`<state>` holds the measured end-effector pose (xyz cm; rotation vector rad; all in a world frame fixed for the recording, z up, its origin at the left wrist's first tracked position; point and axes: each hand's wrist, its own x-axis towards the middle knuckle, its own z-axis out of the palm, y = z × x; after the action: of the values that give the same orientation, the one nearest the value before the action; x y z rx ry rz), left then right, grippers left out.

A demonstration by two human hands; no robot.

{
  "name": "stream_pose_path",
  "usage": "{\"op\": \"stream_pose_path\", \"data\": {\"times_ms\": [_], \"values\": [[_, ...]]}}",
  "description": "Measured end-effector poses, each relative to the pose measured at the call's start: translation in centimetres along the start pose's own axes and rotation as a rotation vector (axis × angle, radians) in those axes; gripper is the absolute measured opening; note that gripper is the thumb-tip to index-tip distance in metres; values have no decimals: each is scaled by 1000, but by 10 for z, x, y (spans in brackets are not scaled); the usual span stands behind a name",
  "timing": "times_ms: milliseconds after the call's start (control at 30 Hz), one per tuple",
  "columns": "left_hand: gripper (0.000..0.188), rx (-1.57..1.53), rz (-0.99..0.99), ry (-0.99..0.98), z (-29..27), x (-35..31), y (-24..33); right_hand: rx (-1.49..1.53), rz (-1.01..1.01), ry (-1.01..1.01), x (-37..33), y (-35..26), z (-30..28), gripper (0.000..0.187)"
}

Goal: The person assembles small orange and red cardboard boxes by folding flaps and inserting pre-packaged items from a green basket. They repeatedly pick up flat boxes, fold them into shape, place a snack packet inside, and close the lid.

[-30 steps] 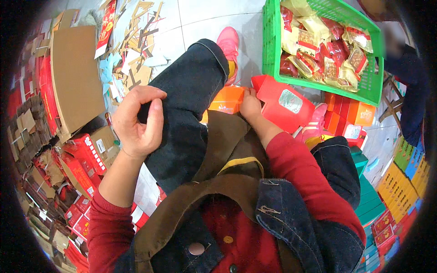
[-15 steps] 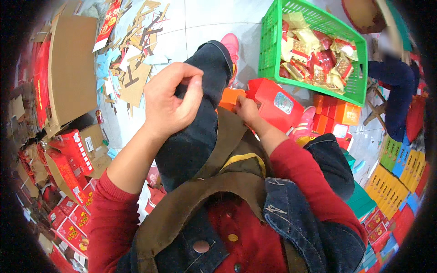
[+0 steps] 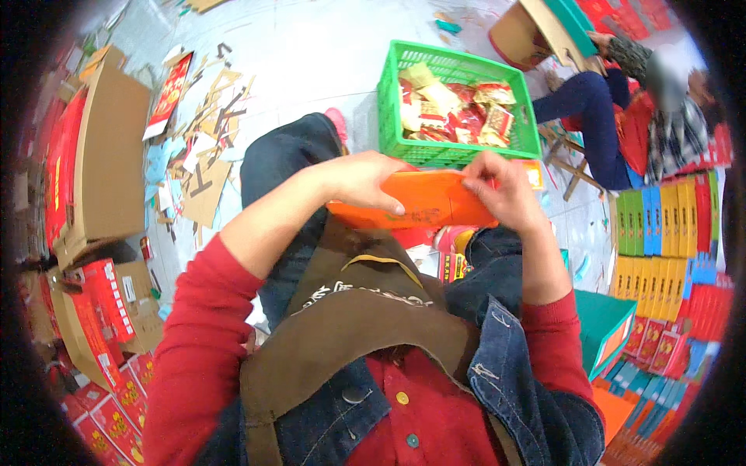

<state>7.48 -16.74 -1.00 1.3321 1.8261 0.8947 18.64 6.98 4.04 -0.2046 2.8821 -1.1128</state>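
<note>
An orange cardboard box (image 3: 435, 203) with dark print on its face is held up over my lap, level with my knees. My left hand (image 3: 365, 185) grips its left end, with the thumb on the near face. At the right end, the fingers and thumb of my right hand (image 3: 503, 190) pinch the upper edge. Just beyond the box stands a green plastic crate (image 3: 388, 138) with gold and red wrapped packets (image 3: 458, 109) inside. Part of a red box (image 3: 416, 237) shows below the orange one, mostly hidden.
Cardboard scraps (image 3: 210, 175) litter the floor at left, beside a large brown carton (image 3: 113, 147). Another person (image 3: 583, 116) sits at far right near a wooden stool (image 3: 571, 159). Stacked coloured boxes (image 3: 653, 287) and a teal box (image 3: 602, 326) stand to my right.
The orange box has come up from beside the red box into both hands. My left hand has moved right and down from above my knee to grip it. The view has shifted.
</note>
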Motion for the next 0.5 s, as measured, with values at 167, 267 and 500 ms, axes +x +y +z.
{"op": "stream_pose_path", "data": {"times_ms": [167,267,500], "values": [[29,-939,-159,327,56,33,-12,-266,-155,826,-24,3,-21,35],[35,-1197,-104,448,75,26,6,272,228,943,-49,20,19,37],[31,-1180,-63,629,95,35,23,151,218,927,-60,-1,64,49]]}}
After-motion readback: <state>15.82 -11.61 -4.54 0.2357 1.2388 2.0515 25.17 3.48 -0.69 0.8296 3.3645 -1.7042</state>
